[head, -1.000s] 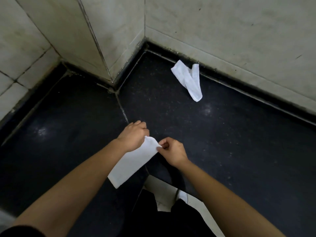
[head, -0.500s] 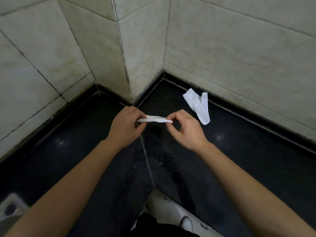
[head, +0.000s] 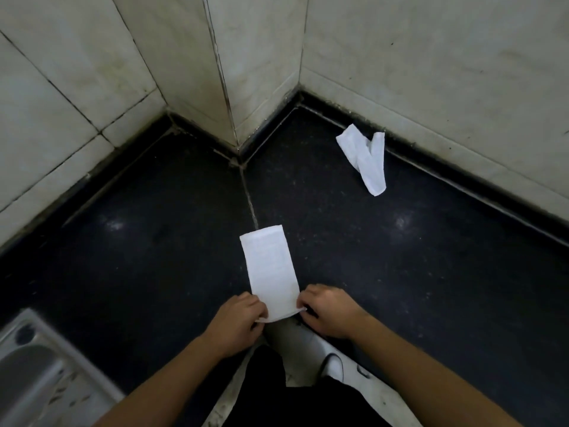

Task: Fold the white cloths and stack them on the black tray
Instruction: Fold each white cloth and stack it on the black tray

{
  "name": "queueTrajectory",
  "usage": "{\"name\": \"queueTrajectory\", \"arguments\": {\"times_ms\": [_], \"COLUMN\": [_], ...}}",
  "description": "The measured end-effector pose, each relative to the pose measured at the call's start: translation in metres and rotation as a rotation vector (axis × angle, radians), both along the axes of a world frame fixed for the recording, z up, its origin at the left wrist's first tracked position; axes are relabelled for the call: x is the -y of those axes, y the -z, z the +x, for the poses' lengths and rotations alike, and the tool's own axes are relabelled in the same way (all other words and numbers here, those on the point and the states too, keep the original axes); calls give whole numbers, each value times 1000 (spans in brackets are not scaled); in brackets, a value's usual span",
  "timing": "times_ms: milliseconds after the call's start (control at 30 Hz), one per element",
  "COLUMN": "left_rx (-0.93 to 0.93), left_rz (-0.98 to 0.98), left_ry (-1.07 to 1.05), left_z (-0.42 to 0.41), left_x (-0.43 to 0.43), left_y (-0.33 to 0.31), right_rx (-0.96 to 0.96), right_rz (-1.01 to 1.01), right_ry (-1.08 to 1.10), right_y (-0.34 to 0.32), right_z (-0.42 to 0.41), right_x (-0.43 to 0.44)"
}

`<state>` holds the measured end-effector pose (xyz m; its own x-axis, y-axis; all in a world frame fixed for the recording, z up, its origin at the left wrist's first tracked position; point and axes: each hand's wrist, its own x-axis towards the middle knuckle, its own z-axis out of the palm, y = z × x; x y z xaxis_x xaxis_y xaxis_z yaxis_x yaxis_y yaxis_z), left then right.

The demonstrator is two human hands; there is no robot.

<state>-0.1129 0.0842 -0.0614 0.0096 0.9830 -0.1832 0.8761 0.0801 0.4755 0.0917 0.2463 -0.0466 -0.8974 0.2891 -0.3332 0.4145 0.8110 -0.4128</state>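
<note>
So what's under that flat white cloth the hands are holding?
The cloth lies on the dark counter; a pale seam runs under its far edge. Whatever else sits beneath is covered.

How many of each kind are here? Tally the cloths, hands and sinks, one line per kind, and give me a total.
White cloths: 2, the folded cloth pinched at its near end and the crumpled cloth by the wall
Hands: 2, the left hand and the right hand, both pinching the folded cloth
Metal sink: 1, at lower left
Total: 5
</note>
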Motion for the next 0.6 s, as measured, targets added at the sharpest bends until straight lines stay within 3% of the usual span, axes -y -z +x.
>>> {"name": "queueTrajectory", "arguments": {"times_ms": [133, 400, 600], "left_rx": [-41, -53, 231], "left_rz": [25, -252, -217], "left_ry": [-33, -75, -315], "left_z": [-2, -10, -34], "left_x": [-6, -27, -40], "left_y": [-2, -14, -12], "right_rx": [-38, 252, 87], "right_rz": [22, -28, -229], "right_ry": [-11, -131, 197], "right_y": [1, -16, -25], "right_z": [-1, -26, -50], "right_x": [-6, -28, -54]}}
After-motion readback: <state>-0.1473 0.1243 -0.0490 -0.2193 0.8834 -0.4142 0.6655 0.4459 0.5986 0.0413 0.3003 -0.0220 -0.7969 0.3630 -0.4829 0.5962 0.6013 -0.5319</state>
